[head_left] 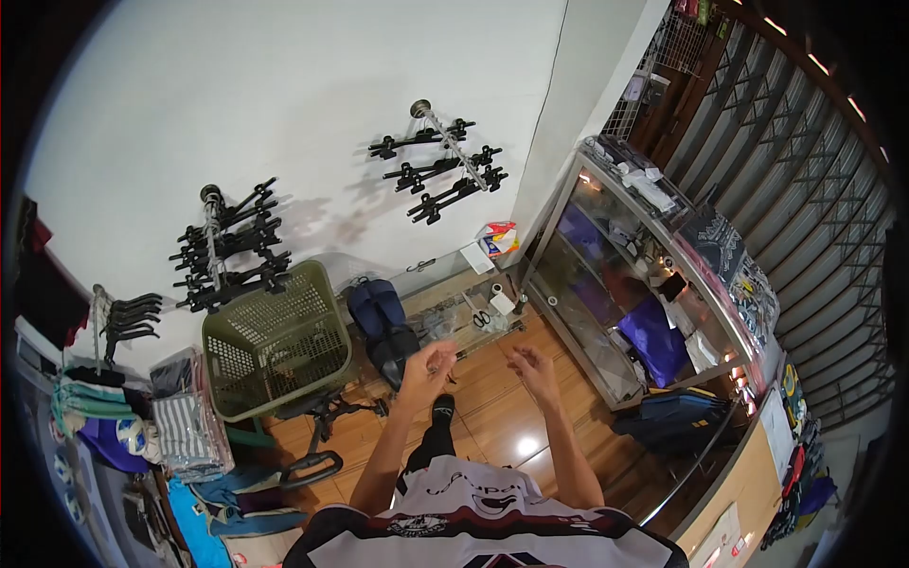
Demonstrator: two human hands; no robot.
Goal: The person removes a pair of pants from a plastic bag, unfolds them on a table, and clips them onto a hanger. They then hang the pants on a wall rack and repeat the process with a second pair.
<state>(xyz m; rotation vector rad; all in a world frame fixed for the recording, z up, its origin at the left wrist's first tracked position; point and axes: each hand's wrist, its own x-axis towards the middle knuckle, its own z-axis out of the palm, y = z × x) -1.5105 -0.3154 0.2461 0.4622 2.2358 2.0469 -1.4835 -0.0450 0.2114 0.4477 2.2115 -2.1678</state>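
Note:
Both of my hands are raised in front of my body, above the tiled floor [483,407]. My left hand [431,367] has its fingers curled and apart, with nothing visible in it; the dark blue and black bag [379,317] lies beyond it to the left. A short gap to the right, my right hand [532,367] is also half curled, its fingers apart and holding nothing. The two hands do not touch each other. Past them, scissors [481,319] and a white roll [503,305] lie on a low glass surface [445,308] by the wall.
A green plastic basket [275,346] stands at the left, near packed clothes [189,431]. Black hangers [232,246] hang on the wall. At the right is a glass display case [606,284] with folded clothes on top, before a folding metal gate [805,189].

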